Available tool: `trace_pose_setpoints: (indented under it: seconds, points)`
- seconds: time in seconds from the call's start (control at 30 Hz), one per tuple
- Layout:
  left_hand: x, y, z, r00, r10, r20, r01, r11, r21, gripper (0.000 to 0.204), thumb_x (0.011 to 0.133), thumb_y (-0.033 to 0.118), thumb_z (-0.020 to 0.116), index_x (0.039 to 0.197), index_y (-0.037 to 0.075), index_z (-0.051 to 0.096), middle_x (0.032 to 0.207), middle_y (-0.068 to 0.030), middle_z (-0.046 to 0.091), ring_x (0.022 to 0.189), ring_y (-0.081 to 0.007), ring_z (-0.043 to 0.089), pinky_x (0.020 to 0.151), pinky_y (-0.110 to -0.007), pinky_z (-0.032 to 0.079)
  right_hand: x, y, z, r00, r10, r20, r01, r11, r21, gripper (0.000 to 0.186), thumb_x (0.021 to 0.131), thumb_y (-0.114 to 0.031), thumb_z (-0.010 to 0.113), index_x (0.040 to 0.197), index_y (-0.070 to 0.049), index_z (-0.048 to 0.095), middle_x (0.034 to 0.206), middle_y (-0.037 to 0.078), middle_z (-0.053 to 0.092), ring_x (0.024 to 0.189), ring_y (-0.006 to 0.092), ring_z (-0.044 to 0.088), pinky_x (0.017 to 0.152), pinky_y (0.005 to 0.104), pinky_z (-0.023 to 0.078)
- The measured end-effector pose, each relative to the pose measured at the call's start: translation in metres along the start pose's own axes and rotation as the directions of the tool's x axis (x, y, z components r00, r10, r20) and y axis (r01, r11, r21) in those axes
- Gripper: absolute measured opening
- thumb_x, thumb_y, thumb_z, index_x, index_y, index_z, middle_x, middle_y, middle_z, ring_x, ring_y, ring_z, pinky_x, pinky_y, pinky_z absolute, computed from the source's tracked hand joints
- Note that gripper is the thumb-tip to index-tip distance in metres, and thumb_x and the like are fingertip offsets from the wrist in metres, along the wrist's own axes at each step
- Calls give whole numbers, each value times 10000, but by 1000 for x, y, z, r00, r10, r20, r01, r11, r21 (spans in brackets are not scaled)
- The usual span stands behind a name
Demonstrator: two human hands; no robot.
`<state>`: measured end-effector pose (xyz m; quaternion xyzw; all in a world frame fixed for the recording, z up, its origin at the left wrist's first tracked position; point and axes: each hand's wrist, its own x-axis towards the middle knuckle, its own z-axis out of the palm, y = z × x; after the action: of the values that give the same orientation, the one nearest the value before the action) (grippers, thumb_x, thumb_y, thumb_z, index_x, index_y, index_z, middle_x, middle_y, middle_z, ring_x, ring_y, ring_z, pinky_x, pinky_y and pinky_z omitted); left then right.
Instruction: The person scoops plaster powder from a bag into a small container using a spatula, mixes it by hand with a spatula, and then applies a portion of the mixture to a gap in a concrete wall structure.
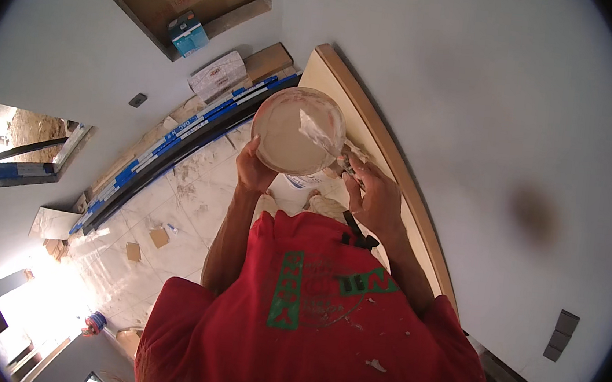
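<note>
A round, plaster-smeared bowl (258, 119) is held out in front of my red shirt, with smooth pale filler (279, 137) inside. My left hand (253, 168) grips its near left side, the thumb over the rim and the other fingers mostly hidden below. At the opposite side, my right hand (375, 196) is closed round the handle of a putty knife. The putty knife's blade (317, 131) reaches over the rim into the bowl and is coated with pale filler. Much of the handle is covered by my fingers.
Close on my right, a long wood-edged panel (392, 142) runs along the grey wall. Dark rails with blue tape (166, 149) cross the far left, with a white box (218, 76) and a brown carton (267, 62) behind. Cardboard scraps (159, 237) lie on the dusty tile floor.
</note>
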<state>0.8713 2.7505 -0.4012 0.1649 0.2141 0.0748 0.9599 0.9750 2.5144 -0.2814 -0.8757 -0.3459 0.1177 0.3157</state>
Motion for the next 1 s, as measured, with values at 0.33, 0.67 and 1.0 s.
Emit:
trace_pose_setpoints:
  seconds: [0.33,0.67,1.0]
  points:
    - [6,0,-24,999,-5,44,11,993,-119,726,889,419,569,1492,82,347,1474,-139,450,1350,-334,427,1103,-526,347,7,35,-18,826,349,442,-527,202,825,353,943,-250,581,1230,-48,618,703,-48,459,510,19,313,428,201,218]
    - [-9,43,-47,983,116,-140,-122,992,-39,707,901,432,525,1498,101,342,1501,-132,415,1378,-333,399,1119,-550,326,5,108,36,884,440,158,-452,890,53,386,872,-176,633,1220,-10,629,870,197,664,864,332,679,795,402,545]
    - [-12,68,-74,963,199,-180,-188,979,76,683,935,422,540,1502,108,325,1500,-121,405,1353,-335,424,1104,-558,369,28,219,220,820,429,379,-303,887,-349,309,830,-135,625,1119,-26,622,972,238,647,934,411,647,814,495,537]
